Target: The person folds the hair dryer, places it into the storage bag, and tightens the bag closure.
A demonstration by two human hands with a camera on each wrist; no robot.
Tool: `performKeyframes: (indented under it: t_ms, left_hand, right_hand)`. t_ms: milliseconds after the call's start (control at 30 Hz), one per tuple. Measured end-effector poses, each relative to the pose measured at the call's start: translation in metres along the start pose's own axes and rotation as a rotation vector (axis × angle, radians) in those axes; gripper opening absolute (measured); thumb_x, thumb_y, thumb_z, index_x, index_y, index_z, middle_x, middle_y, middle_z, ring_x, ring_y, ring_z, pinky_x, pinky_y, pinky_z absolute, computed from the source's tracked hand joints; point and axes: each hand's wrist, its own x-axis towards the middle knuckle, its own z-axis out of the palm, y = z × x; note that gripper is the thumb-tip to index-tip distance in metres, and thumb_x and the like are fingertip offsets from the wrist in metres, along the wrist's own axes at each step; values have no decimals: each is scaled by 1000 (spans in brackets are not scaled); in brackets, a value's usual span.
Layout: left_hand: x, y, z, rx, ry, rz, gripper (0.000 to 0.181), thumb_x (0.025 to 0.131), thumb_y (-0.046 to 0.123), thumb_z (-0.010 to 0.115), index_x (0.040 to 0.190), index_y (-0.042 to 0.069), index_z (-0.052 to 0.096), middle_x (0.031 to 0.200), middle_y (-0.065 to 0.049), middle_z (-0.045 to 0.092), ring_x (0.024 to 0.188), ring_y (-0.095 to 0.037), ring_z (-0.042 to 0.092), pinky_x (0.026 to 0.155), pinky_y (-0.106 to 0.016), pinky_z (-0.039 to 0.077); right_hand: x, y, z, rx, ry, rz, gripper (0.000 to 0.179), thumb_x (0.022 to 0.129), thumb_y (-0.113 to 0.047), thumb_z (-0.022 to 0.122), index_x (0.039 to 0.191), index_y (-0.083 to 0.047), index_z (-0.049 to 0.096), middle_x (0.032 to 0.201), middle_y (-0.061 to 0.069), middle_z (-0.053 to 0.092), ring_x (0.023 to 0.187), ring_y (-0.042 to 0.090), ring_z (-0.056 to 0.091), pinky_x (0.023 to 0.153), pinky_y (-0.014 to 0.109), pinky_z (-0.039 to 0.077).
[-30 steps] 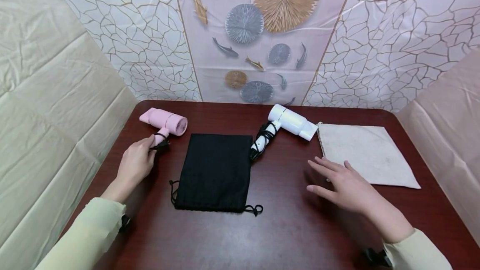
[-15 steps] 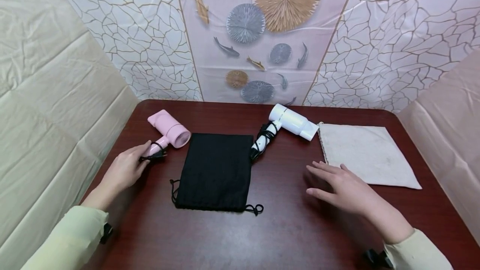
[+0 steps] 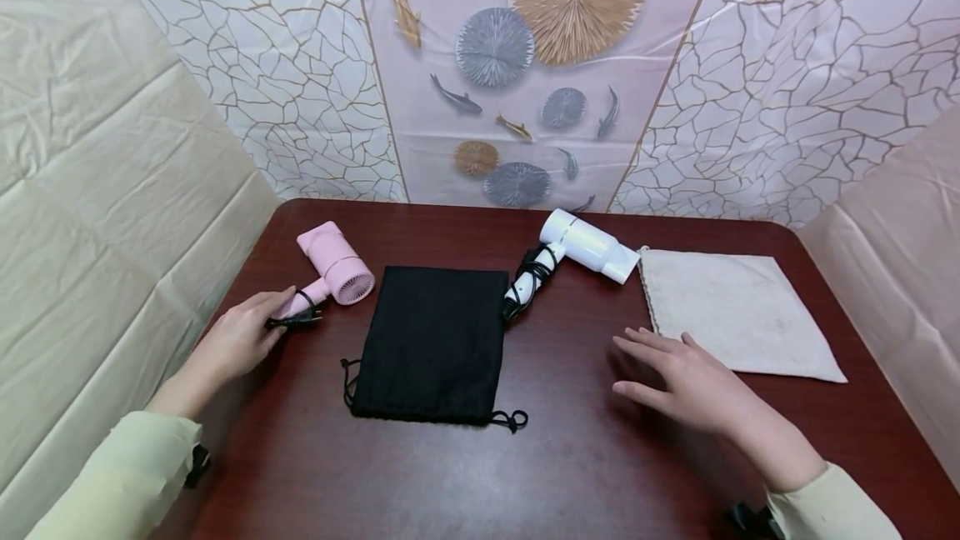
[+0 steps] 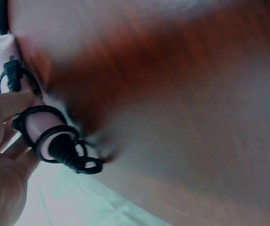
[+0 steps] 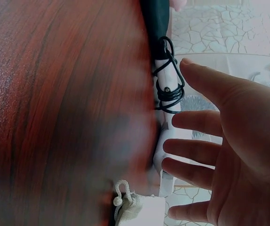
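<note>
We see a glossy dark reddish-brown wood-grained tabletop (image 3: 465,477) backed by a white, gold-veined cloth backdrop (image 3: 292,82) with a pale pink fish-and-disc panel (image 3: 525,77), between creased cream cloth drapes (image 3: 97,232)

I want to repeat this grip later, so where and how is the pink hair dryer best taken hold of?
I would hold the pink hair dryer by its handle, from the near left side, as the left hand does. The handle is slimmer than the barrel and points that way. Mind the black cord looped round the handle.
</note>
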Motion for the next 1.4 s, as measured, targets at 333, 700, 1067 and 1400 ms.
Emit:
performKeyframes:
  t_ms: [333,700,1067,1400]
  left_hand:
    - [38,35,-16,-2,-144,-280,72,95,27,72,151,-13,49,146,-38,55,132,-55,55,106,-69,46]
    - [94,68,4,29,-102,-404,61,104,37,63,126,-19,57,108,-37,67,93,-50,68,86,-65,55]
    - [123,72,15,100,-218,-558,79,104,50,59,134,-22,49,111,-40,64,100,-51,67,89,-60,58]
    - [128,68,19,99,-231,-597,76,102,45,64,136,-22,49,120,-42,62,104,-51,66,90,-59,57]
  right_hand:
    - [-2,1,-1,1,2,4,67,98,-52,74,148,-8,65,152,22,59,140,41,57,111,79,34]
    - [-3,1,1,8,16,2,65,98,-51,75,146,-8,66,151,23,60,139,41,58,110,80,34]
    - [-6,1,4,10,23,-3,65,98,-51,75,146,-9,66,151,22,60,140,40,58,109,80,34]
    - [-5,0,5,16,21,-6,65,98,-51,74,146,-9,66,151,21,60,141,40,57,109,79,35]
